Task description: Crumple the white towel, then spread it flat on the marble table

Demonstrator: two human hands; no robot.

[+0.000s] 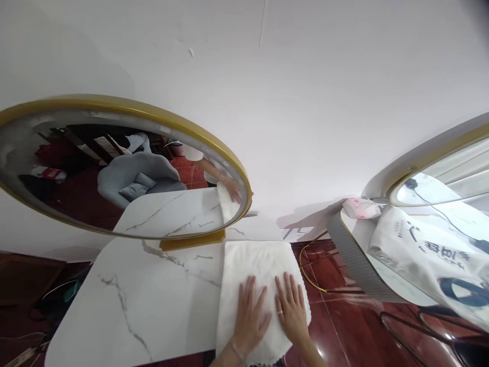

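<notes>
A white cloth (260,260) with a scalloped edge lies spread over the right end of a white marble-patterned table (168,300). My left hand (250,316) rests on the left part of the cloth, palm down with its fingers apart; a thin bracelet circles the wrist. To its right my right hand (292,308) lies flat on the same cloth, fingers stretched toward the wall and a ring on one finger. Neither hand grips the fabric. Past the table's right side the cloth's edge shows above the floor.
A gold-framed oval mirror (237,165) stands at the table's back, against the wall. On the right, a second table (351,255) with a ribbed grey side bears a tissue pack (361,208) and a printed white bag (431,250). Red tiles (324,326) cover the floor between.
</notes>
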